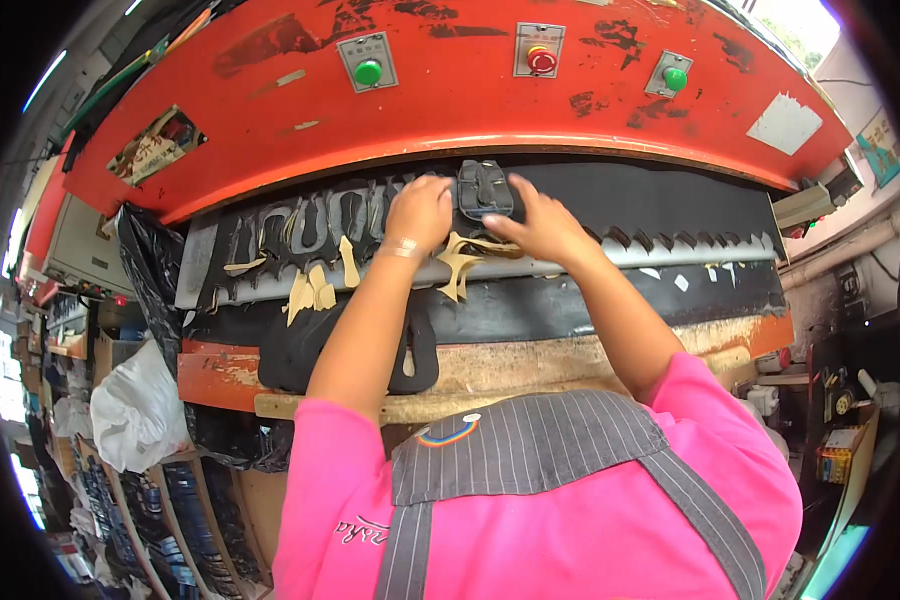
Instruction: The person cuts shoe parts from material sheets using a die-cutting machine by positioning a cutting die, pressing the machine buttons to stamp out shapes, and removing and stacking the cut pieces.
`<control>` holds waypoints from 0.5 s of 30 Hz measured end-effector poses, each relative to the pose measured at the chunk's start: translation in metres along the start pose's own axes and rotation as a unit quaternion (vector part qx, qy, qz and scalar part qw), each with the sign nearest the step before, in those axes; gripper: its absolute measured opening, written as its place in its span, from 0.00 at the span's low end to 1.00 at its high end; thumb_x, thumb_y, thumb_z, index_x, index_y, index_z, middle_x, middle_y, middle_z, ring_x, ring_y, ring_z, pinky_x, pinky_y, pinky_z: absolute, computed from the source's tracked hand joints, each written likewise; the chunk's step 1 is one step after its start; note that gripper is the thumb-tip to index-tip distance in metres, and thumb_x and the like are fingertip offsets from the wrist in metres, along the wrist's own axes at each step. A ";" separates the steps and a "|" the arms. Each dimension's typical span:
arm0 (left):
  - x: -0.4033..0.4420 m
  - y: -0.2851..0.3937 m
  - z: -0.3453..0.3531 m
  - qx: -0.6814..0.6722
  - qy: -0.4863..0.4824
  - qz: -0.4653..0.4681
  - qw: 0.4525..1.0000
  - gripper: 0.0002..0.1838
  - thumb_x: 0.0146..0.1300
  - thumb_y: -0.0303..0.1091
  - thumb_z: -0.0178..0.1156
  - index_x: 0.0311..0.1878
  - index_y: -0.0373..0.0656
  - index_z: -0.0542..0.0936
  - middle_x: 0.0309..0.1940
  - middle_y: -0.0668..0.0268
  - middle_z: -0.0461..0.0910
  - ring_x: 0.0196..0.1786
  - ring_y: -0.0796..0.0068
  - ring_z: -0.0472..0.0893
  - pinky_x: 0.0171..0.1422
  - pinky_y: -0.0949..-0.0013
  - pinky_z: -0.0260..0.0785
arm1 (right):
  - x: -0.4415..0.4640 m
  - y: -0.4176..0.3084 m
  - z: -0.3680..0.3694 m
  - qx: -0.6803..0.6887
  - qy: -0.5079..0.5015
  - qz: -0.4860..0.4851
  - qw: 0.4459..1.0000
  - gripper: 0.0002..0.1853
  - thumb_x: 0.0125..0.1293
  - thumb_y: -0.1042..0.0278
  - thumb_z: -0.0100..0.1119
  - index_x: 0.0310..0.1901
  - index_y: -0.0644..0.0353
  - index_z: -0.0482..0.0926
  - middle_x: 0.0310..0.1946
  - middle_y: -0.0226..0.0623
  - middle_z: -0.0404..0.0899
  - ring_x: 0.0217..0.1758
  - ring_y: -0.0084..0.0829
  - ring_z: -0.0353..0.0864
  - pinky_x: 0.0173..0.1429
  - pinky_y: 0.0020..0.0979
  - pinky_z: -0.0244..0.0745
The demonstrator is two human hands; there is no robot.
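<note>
A red machine beam [450, 100] with push buttons [541, 61] spans a table [570, 357] with a worn front edge; black sheet material [660, 190] covers much of it, strewn with tan scraps [350, 264]. Packed shelves [185, 500] and a white plastic bag [140, 405] stand left. The dark cutting die [485, 190] lies below the beam, its long axis running near to far, between the half-curled left hand [420, 215] and the right hand [548, 228], spread with thumb apart; I cannot tell whether the left grip has hold of it.

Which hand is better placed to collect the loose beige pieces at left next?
Probably the left hand: it is nearer those beige pieces, while the right hand is to the right of the dark tool.
</note>
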State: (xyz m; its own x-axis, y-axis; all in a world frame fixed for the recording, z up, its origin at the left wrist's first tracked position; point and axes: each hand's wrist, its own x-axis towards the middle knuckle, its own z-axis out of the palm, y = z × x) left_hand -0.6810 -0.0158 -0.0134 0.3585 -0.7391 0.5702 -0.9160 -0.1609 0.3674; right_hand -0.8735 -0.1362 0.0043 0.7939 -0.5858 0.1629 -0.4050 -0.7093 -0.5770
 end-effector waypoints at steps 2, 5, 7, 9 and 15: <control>0.012 -0.027 0.031 0.064 -0.020 -0.005 0.998 0.17 0.65 0.36 0.56 0.57 0.48 0.80 0.58 0.57 0.79 0.63 0.55 0.75 0.67 0.55 0.66 | 0.031 -0.020 0.011 -0.075 -0.054 0.081 0.992 0.57 0.55 0.26 0.60 0.78 0.47 0.47 0.64 0.62 0.69 0.67 0.58 0.70 0.68 0.49 0.68; 0.013 -0.029 0.042 0.161 -0.139 -0.088 0.973 0.27 0.70 0.36 0.52 0.72 0.62 0.68 0.75 0.66 0.61 0.77 0.64 0.58 0.80 0.52 0.49 | 0.057 -0.042 0.027 -0.162 -0.097 0.107 0.976 0.58 0.53 0.23 0.60 0.79 0.41 0.46 0.71 0.59 0.60 0.74 0.54 0.60 0.70 0.51 0.66; 0.003 -0.029 0.047 0.177 -0.152 -0.109 0.966 0.27 0.72 0.37 0.48 0.73 0.66 0.65 0.78 0.69 0.56 0.79 0.65 0.54 0.81 0.52 0.45 | 0.065 -0.040 0.039 -0.150 -0.085 0.120 0.978 0.58 0.50 0.27 0.62 0.78 0.41 0.48 0.72 0.57 0.57 0.74 0.53 0.61 0.70 0.50 0.66; -0.002 -0.031 0.051 0.185 -0.150 -0.115 0.965 0.26 0.74 0.38 0.45 0.74 0.69 0.64 0.78 0.72 0.54 0.80 0.67 0.52 0.82 0.53 0.43 | 0.072 -0.031 0.048 -0.124 -0.075 0.114 0.983 0.56 0.47 0.31 0.63 0.77 0.41 0.52 0.72 0.57 0.56 0.73 0.54 0.62 0.70 0.50 0.66; 0.006 -0.022 0.043 0.195 -0.198 -0.151 0.949 0.33 0.70 0.31 0.45 0.76 0.71 0.58 0.80 0.76 0.49 0.81 0.71 0.49 0.82 0.52 0.42 | 0.062 0.016 0.020 0.305 -0.068 0.049 0.949 0.46 0.49 0.53 0.68 0.71 0.46 0.58 0.62 0.47 0.66 0.59 0.42 0.74 0.59 0.39 0.73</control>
State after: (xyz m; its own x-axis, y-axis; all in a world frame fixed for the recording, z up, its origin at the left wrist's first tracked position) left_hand -0.6660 -0.0451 -0.0497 0.5906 -0.7959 0.1332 -0.8066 -0.5774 0.1266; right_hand -0.8218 -0.1765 -0.0111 0.8337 -0.5522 0.0032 -0.1750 -0.2698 -0.9469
